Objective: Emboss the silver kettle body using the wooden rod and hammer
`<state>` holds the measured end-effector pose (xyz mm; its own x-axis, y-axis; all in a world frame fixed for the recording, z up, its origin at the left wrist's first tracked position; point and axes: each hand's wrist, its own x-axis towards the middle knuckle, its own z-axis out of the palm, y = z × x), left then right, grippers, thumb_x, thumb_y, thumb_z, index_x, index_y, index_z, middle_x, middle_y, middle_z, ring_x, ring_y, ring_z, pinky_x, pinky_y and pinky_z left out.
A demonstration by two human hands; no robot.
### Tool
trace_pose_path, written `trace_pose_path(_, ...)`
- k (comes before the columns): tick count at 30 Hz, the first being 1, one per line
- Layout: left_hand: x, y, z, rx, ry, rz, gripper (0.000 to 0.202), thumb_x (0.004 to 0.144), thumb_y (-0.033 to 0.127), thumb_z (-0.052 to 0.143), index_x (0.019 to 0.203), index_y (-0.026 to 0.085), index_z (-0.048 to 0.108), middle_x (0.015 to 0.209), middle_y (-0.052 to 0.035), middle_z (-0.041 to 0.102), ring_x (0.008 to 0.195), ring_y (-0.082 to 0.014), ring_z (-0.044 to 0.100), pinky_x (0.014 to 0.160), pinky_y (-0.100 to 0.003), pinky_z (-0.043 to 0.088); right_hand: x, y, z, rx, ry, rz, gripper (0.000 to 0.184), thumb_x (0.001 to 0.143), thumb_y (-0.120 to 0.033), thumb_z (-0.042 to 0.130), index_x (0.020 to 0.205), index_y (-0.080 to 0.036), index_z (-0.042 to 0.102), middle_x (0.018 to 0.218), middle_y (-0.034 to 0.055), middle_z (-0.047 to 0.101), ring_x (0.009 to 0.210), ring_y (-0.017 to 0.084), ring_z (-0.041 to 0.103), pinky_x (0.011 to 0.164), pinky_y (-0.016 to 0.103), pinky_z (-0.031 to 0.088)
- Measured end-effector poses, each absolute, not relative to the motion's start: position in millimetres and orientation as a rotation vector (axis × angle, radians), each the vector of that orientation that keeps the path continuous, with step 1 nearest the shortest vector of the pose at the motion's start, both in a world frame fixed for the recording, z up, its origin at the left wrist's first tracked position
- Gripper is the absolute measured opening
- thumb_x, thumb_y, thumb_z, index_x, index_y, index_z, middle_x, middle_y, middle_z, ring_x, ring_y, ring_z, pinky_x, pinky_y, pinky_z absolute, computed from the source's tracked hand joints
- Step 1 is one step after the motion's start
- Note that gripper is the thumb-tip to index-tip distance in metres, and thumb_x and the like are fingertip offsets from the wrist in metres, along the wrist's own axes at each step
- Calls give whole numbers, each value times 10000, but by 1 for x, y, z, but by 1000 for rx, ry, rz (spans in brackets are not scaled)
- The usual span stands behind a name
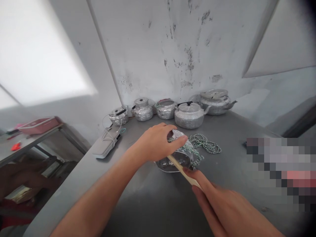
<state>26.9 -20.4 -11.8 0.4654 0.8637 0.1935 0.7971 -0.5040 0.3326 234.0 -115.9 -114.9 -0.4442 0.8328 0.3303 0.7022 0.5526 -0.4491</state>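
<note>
My left hand [160, 141] is closed around the upper side of a dented, silvery metal pot [168, 168]. The pot lies tipped on the grey table, its open mouth turned towards me. Green-and-white cord is wrapped around it near the rim. A pale, flat wooden stick [182, 170] is gripped in my right hand [219, 200]. The stick's far end reaches the pot's mouth beneath my left hand, and its tip is hidden there. Just behind the pot, a loose bundle of the same cord [207, 143] rests on the table.
Several silvery pots and kettles line the wall, among them a lidded kettle [189, 116] and a larger one [216, 103]. A grey power bank [106, 144] with a white cable lies at left. A pink basket [39, 125] stands on another table. The right edge is pixelated.
</note>
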Motion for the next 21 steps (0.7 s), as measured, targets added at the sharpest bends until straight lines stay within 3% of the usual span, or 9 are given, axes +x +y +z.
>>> trace_pose_path(4,28,-21,-11,2529,1442,501,621,997,655,412,1381,209,612,1271,-102,676,1173,-300,606,1024,-420,448,235,-116,-116,-1232,-2262,339,444,1027,-254,393,1438,-335,537,911,33,813,768,263,801,632,341,657)
trace_pose_path(11,28,-20,-11,2507,1455,493,635,993,661,420,1398,208,602,1311,-105,659,1211,-309,589,1051,-437,432,235,-115,-114,-1255,-2253,363,406,1033,-270,399,1399,-335,561,780,-6,800,650,239,783,564,305,630)
trace_pose_path(18,28,-20,-11,2511,1436,508,614,996,645,430,1384,206,613,1286,-103,671,1150,-287,608,1036,-430,442,235,-115,-118,-1248,-2249,351,354,1045,-280,383,1360,-318,539,907,13,815,750,234,798,627,304,632)
trace_pose_path(21,28,-20,-11,2509,1435,514,617,996,644,431,1387,202,611,1283,-104,670,1161,-290,605,1034,-428,443,235,-113,-119,-1250,-2238,335,328,1052,-277,365,1350,-279,501,885,28,810,721,238,793,575,301,610)
